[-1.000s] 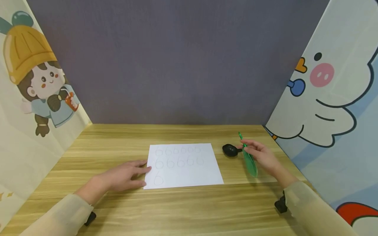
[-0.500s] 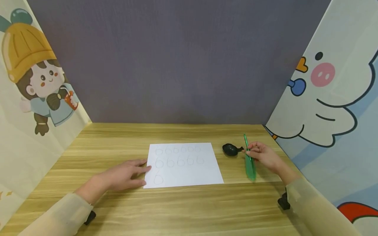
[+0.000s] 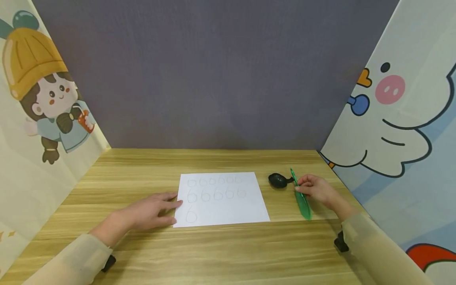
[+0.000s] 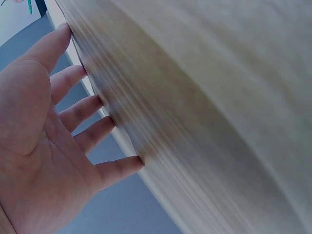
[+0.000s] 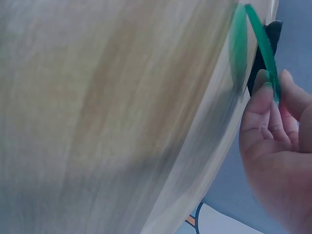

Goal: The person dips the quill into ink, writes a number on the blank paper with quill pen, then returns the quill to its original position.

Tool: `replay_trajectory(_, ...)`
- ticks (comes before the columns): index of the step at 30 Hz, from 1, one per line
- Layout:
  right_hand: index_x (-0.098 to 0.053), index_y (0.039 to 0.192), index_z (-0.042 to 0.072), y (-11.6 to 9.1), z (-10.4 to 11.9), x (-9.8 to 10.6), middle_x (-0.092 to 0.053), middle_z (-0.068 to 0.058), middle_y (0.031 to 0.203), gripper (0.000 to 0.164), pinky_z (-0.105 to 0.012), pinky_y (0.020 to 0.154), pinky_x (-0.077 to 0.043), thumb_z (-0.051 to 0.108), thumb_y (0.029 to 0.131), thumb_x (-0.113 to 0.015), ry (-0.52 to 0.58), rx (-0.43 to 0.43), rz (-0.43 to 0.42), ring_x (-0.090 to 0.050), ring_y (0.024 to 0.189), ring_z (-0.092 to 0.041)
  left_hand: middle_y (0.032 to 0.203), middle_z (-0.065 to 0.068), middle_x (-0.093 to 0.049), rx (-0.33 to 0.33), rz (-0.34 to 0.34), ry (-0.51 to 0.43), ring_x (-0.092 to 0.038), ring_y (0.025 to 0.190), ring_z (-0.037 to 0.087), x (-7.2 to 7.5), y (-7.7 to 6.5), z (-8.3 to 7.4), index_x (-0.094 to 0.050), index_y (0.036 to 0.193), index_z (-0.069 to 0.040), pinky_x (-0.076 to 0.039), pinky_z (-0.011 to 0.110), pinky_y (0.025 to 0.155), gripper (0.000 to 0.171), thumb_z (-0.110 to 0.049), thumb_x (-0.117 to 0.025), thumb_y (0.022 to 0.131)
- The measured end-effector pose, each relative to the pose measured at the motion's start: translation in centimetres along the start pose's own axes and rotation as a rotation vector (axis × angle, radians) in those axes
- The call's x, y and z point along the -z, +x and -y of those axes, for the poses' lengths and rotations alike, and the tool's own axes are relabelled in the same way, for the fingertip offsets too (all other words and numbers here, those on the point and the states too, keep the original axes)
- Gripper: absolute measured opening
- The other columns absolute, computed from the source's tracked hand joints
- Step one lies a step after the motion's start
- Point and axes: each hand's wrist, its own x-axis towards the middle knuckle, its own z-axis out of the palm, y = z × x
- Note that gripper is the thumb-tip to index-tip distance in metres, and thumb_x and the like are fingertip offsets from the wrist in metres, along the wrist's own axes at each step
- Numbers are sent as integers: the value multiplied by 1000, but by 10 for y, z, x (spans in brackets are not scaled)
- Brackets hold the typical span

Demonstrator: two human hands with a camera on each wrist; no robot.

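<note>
My right hand (image 3: 318, 191) pinches a green leaf-shaped pen (image 3: 303, 206) between thumb and fingers. Its narrow end points away from me, beside the stem of a glossy black rounded object (image 3: 277, 181). In the right wrist view the pen's green body (image 5: 263, 48) rises from my fingertips, with its reflection on the tabletop. Fingers spread, my left hand (image 3: 151, 211) rests at the left edge of a white sheet of paper (image 3: 228, 211). Rows of sixes are written on the sheet. The left wrist view shows that hand's fingertips (image 4: 135, 162) down on the table.
The wooden tabletop (image 3: 213, 253) runs back to a grey panel (image 3: 213, 79). Printed cartoon walls stand on both sides, a girl figure (image 3: 58, 99) at left and a white animal figure (image 3: 406, 118) at right.
My right hand has moved slightly towards me and right, turning the green pen. Its narrow end has dropped closer to the black object's stem. The left hand and paper stay put.
</note>
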Motion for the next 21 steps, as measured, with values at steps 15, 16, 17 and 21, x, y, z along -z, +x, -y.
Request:
replay_trajectory(15,-59,134,-3,3,-3,-2,-75,-13,117,37,-31,74,-55,21,109,-72,-10,-26,-2,-66,95,-18,174,24,-39,4,-11,7,-39,158,53,-1,1,1,-55,163,-14,-37,72,126,67,-51,-67,108)
replay_trajectory(16,-59,135,-3,3,-4,-2,-75,-14,118,37,-32,74,-55,21,109,-71,-18,-26,0,-66,95,-19,174,24,-40,3,-12,6,-39,158,53,-1,1,0,-55,163,-14,-37,72,126,67,-51,-67,108)
replay_trajectory(17,-60,135,-3,3,-4,-2,-75,-16,119,37,-32,74,-55,21,109,-71,-25,-26,1,-66,95,-19,174,24,-40,3,-13,6,-39,158,53,-1,1,0,-55,163,-14,-37,72,126,67,-51,-67,108)
replay_trajectory(21,-59,136,-5,3,-7,-2,-75,-22,123,37,-35,74,-56,20,110,-69,-48,-24,8,-67,95,-20,174,24,-40,4,-14,16,-40,158,53,-2,2,1,-55,163,-15,-37,72,126,67,-52,-67,108)
